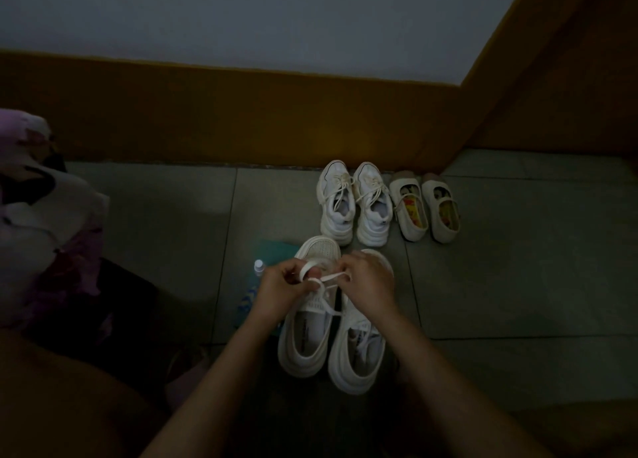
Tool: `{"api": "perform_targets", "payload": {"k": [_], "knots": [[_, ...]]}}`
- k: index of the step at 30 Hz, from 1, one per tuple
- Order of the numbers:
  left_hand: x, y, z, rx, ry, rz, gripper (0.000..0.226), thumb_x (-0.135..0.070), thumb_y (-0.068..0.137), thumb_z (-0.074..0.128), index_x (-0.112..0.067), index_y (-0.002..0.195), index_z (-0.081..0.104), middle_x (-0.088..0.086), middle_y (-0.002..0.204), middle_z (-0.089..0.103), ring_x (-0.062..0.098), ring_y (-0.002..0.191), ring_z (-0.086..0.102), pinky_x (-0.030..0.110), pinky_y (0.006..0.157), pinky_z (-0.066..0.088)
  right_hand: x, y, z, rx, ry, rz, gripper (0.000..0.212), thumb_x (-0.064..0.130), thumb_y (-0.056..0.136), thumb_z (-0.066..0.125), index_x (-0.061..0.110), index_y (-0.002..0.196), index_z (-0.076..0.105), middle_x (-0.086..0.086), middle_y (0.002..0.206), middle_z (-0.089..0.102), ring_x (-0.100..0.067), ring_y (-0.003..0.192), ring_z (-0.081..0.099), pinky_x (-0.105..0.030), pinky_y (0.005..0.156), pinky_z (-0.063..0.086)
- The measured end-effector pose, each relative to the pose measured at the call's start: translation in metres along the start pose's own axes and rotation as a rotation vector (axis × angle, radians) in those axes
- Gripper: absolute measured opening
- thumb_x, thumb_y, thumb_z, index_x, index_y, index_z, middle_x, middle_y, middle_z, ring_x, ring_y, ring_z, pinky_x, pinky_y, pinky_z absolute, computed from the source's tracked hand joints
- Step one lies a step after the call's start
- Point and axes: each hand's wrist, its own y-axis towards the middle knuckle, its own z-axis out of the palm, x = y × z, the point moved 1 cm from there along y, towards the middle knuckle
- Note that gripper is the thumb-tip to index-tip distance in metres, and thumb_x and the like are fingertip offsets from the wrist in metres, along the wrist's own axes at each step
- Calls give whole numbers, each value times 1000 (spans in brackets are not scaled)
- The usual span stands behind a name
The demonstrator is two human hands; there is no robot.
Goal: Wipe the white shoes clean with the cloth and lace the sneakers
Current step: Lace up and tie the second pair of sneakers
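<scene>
now, at 6 o'clock, the hands work close together over the near sneaker (303,340): the left hand (281,286) pinches a loop of the lace (333,277), the right hand (370,281) its other strand. the lace looks soft, limp and light, so it is best gripped near its ends.

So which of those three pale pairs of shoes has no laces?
The cream strap flats with colourful insoles, farthest right. The chunky white sneakers beside them are laced; the left hand and right hand pinch the white lace of the near mesh sneakers.
</scene>
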Motion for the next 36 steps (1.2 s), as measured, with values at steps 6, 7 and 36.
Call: {"api": "perform_targets", "payload": {"k": [6, 7, 36], "knots": [[-3, -1, 1, 19, -27, -29, 22, 12, 71, 69, -9, 74, 63, -5, 67, 66, -5, 61, 61, 11, 64, 50, -26, 2, -19, -216, -152, 83, 25, 3, 75, 47, 9, 85, 68, -13, 98, 60, -32, 101, 49, -37, 81, 37], [-2, -1, -1, 11, -39, -39, 25, 13, 71, 69, -11, 73, 64, -9, 64, 67, -5, 61, 61, 11, 64, 50, -32, 3, -24, -228, -135, 163, 27, 1, 76, 46, 10, 88, 69, -12, 100, 61, -31, 104, 48, -36, 82, 36], [-2, -8, -11, 6, 494, -102, 14, -15, 89, 56, -21, 98, 48, 6, 66, 61, 15, 47, 56, 23, 46, 42, -32, -12, 0, 169, -84, -143, 5, 33, 79, 69, 29, 77, 69, 4, 70, 70, -3, 72, 47, -25, 81, 42]]}}
